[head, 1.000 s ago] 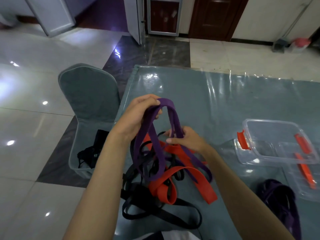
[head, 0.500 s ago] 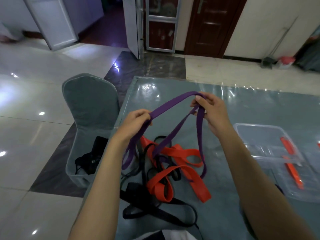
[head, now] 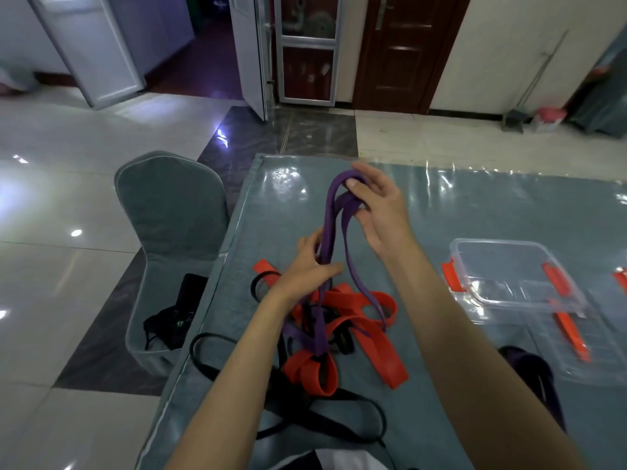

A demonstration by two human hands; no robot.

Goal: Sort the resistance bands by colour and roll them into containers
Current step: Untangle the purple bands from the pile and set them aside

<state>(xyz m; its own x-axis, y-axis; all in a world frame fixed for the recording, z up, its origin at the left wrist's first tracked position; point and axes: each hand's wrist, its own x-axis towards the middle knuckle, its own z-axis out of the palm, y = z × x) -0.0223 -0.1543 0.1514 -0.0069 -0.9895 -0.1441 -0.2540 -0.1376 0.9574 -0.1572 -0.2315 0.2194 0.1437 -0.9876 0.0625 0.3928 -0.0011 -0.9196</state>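
Note:
A purple band (head: 330, 225) hangs doubled between both hands above the table. My right hand (head: 376, 212) pinches its folded top end, raised at the far side. Lower down, my left hand (head: 305, 266) grips the band's strands together. The band's tail drops into a tangled pile of red bands (head: 356, 320) and black bands (head: 305, 415) on the grey-green table (head: 475, 205). A clear container (head: 509, 276) with orange latches stands to the right. Another purple band (head: 536, 378) lies near my right forearm, partly hidden.
A clear lid (head: 583, 344) with an orange strip lies beside the container. A grey covered chair (head: 169, 232) stands left of the table with a black item (head: 176, 320) on its seat. The table's left edge runs close to the pile.
My right hand has carried the band's top end further away and folded it over. My left hand has dropped lower and moved right, gathering the strands.

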